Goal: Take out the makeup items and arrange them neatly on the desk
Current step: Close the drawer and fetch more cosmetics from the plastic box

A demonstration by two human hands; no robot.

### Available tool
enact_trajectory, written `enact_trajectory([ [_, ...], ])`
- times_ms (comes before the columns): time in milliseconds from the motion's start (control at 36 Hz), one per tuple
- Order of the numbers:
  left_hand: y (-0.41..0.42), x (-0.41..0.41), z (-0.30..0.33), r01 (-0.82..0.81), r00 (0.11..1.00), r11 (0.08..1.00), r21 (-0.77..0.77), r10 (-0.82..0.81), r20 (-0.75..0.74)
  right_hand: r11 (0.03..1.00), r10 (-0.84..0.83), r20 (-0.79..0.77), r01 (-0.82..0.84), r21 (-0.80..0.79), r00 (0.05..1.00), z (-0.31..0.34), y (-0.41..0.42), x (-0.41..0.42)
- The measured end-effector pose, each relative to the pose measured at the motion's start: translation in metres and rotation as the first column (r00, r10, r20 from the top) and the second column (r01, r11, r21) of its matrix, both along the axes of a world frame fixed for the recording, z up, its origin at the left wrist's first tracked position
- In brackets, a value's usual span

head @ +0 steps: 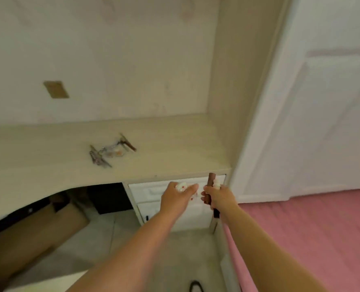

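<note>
The surface looks like pale matt wood laminate; the drawers below are smooth white; the bed at lower right is pink cloth.
</note>
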State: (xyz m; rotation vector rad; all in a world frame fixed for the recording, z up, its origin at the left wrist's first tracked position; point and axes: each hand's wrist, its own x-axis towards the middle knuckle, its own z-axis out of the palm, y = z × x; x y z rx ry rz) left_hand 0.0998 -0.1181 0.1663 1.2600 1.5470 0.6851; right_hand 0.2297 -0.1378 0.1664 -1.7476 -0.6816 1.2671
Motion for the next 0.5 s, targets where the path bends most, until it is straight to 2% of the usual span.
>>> enact_trajectory([
  [194, 0.082, -0.040, -0.009, -0.180, 0.984, 0.983, -0.041, 0.180, 0.007, 0.985, 0.173, 0.004, -0.172, -0.017, 0.985, -0.012, 0.105, -0.045],
  [361, 0.144, -0.072, -0.015, -0.353, 0.935, 0.933, -0.066, 0.354, -0.006, 0.928, 0.368, 0.059, -0.363, -0.085, 0.928, -0.019, 0.186, -0.081],
  [500, 0.180, -0.106, -0.021, -0.455, 0.890, 0.885, -0.095, 0.456, -0.013, 0.897, 0.431, 0.044, -0.422, -0.136, 0.901, -0.024, 0.239, -0.116],
])
